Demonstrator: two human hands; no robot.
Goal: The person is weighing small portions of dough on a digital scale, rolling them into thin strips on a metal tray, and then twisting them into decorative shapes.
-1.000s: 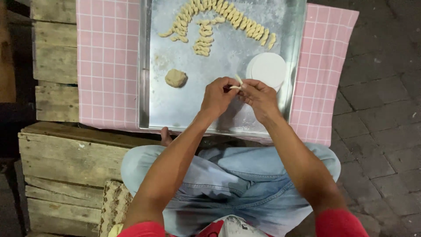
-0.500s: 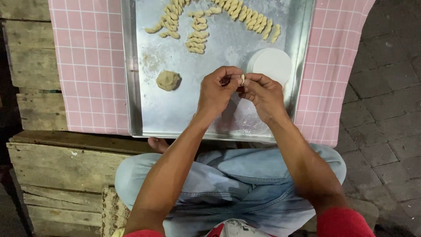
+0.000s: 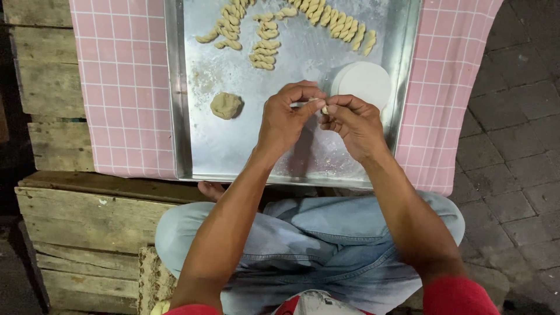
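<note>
Head view. Left hand [image 3: 286, 119] and right hand [image 3: 353, 122] meet above the near half of a metal tray [image 3: 192, 157]. The fingers of both hands are pressed together at the tips, pinching a small piece of dough [image 3: 319, 106] between them; the piece is held just above the tray floor, beside a white round lid [image 3: 364, 83] that lies at the tray's right wall. The piece is mostly hidden by the fingertips, so its shape cannot be told.

A rounded dough lump [image 3: 226, 105] lies on the tray floor to the left of the left hand, apart from it. Rows of shaped dough pieces [image 3: 265, 49] lie along the far part of the tray, well apart from the hands. The tray floor is dusted with flour.

The tray rests on a pink checked cloth [image 3: 125, 87], spread over a wooden pallet surface [image 3: 52, 87]. The person sits cross-legged in blue jeans [image 3: 315, 233] at the near edge.
</note>
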